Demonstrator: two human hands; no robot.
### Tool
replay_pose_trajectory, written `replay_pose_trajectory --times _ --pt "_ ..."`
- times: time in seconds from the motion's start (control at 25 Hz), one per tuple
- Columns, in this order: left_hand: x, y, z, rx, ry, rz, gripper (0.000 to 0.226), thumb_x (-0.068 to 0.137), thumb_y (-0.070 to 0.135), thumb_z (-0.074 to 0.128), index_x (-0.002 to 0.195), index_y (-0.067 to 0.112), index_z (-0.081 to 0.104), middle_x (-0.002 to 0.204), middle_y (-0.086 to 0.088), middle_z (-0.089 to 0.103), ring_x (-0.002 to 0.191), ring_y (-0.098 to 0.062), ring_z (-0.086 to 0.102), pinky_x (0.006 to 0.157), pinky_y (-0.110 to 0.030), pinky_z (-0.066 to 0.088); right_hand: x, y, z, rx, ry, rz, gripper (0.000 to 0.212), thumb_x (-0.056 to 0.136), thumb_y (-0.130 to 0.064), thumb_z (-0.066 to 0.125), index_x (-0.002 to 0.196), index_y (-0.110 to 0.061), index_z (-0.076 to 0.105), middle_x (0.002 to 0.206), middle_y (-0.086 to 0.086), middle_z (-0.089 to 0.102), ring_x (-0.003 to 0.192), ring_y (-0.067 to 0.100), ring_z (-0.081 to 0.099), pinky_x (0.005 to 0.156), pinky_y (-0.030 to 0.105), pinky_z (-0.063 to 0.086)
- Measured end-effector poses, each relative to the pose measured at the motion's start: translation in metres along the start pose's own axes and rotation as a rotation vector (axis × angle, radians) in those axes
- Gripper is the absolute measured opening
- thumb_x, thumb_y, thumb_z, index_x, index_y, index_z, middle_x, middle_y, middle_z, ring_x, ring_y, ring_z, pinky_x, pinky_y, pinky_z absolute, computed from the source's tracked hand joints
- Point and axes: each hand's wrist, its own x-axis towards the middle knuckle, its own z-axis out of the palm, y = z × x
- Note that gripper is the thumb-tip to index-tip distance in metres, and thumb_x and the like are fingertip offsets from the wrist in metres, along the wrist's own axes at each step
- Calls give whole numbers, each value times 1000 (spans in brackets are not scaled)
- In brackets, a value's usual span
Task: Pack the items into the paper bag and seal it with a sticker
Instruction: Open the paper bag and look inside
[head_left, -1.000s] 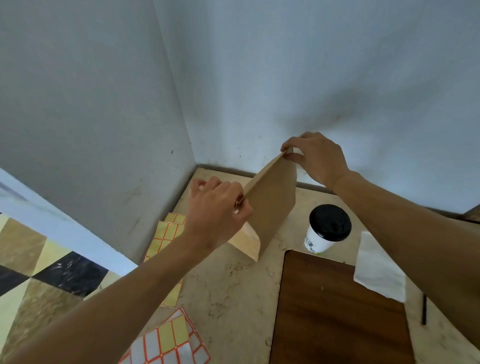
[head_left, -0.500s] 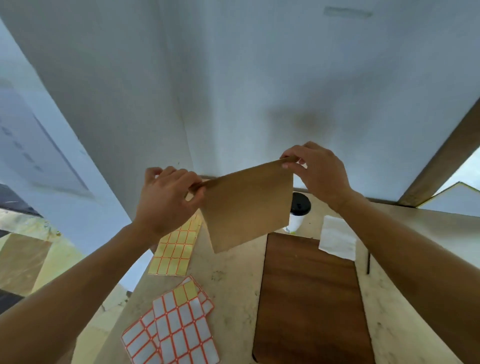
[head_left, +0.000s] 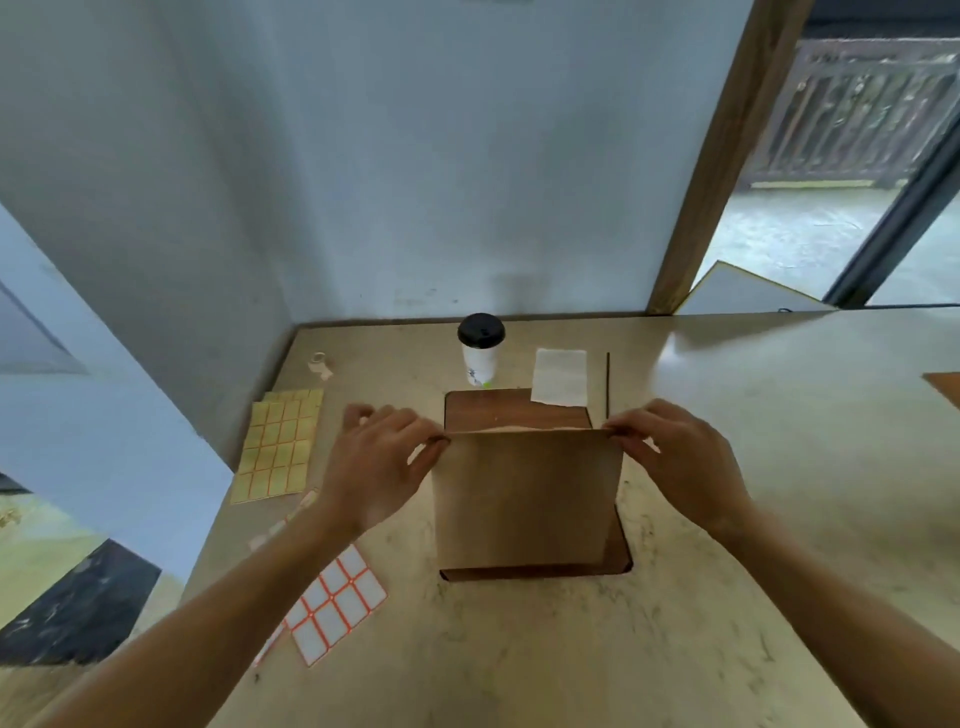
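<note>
A brown paper bag (head_left: 524, 499) hangs upright over the dark wooden board (head_left: 498, 410), its mouth barely parted. My left hand (head_left: 382, 462) pinches the bag's top left corner and my right hand (head_left: 675, 457) pinches the top right corner. Behind the board stands a white paper cup with a black lid (head_left: 480, 353). A folded white napkin (head_left: 560, 376) lies to its right, beside a thin black stick (head_left: 608, 384). Sticker sheets lie at the left: a yellow one (head_left: 278, 447) and a white one with orange lines (head_left: 332, 608).
The beige marble-look table (head_left: 571, 649) meets grey walls at the back and left. A small roll of tape (head_left: 319, 364) sits in the back left corner. A wooden post (head_left: 717, 156) rises at the back right. Another brown board edge (head_left: 945, 387) shows at far right.
The view has dropped and swung right. Both hands brought the bag from near the back left corner to the middle, over the wooden board, and squared it upright.
</note>
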Motion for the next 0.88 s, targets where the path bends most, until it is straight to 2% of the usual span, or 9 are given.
replay_pose_trajectory --times 0.2,0.6,0.72,0.8,0.88 --pt "-30 20 27 3 -17 91 26 97 42 45 92 28 66 82 8 69 71 -17 63 76 -39 38 -41 11 10 -1 -26 64 16 88 -30 64 101 -38 69 95 -14 65 78 8 63 63 31 56" --pt "-50 17 41 -20 -82 79 44 101 47 31 97 25 69 89 5 71 75 -17 64 75 -36 39 -63 9 24 40 -80 57 21 87 -25 68 104 -37 69 92 -14 64 75 9 63 56 26 52" --pt "-51 16 42 -47 -85 79 46 100 51 30 99 25 68 92 6 70 77 -15 64 74 -35 40 -62 11 24 73 -103 52 20 88 -29 66 106 -38 68 92 -17 62 75 5 61 58 23 53" --pt "-49 15 43 -106 -91 75 40 98 54 37 102 27 66 96 8 68 81 -13 63 72 -35 43 -63 13 23 87 -140 52 22 87 -34 67 108 -39 66 92 -17 60 76 6 61 59 21 52" --pt "-46 16 43 -204 -100 48 36 93 59 45 107 30 63 103 10 65 90 -10 60 75 -34 46 -60 12 21 55 -192 76 33 84 -50 63 114 -40 63 97 -14 57 84 8 57 62 21 51"
